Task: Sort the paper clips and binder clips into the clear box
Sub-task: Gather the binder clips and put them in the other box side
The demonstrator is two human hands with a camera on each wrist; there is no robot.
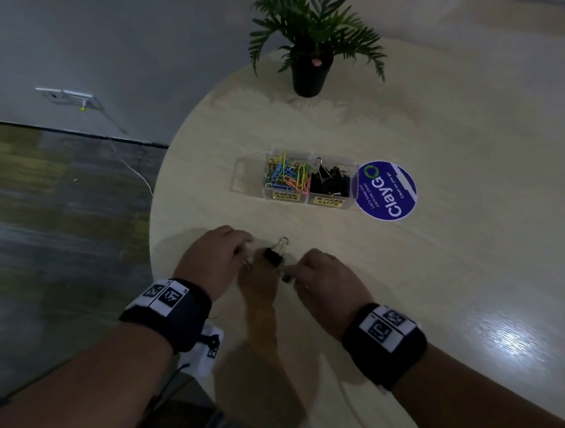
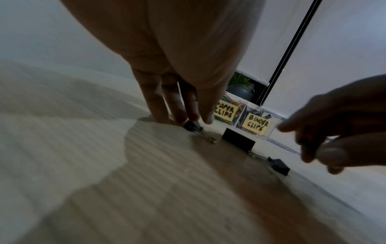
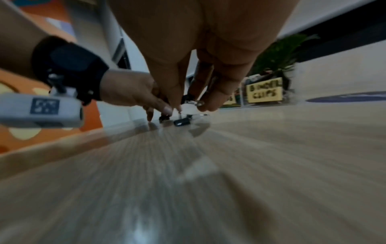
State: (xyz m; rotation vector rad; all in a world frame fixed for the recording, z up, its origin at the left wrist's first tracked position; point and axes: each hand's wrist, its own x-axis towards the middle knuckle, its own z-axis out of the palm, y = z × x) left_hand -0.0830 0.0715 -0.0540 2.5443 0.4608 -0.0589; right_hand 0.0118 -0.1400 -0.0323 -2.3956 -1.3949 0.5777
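The clear box [image 1: 248, 176] stands mid-table, with coloured paper clips [image 1: 287, 176] in its middle compartment and black binder clips [image 1: 330, 180] in the right one. Near the table's front edge, my left hand [image 1: 247, 254] pinches a small binder clip [image 2: 191, 126] that lies on the wood. A larger black binder clip [image 1: 273, 255] lies loose between my hands. My right hand [image 1: 293, 274] pinches another small binder clip [image 3: 191, 99] between thumb and fingers, just above the table. In the left wrist view a small black clip [image 2: 278, 165] shows under the right fingertips.
A potted plant [image 1: 311, 68] stands at the back of the round table [image 1: 445, 269]. A blue round sticker [image 1: 386, 190] lies just right of the box. The box's left compartment [image 1: 250, 174] looks empty. The table edge runs close on the left.
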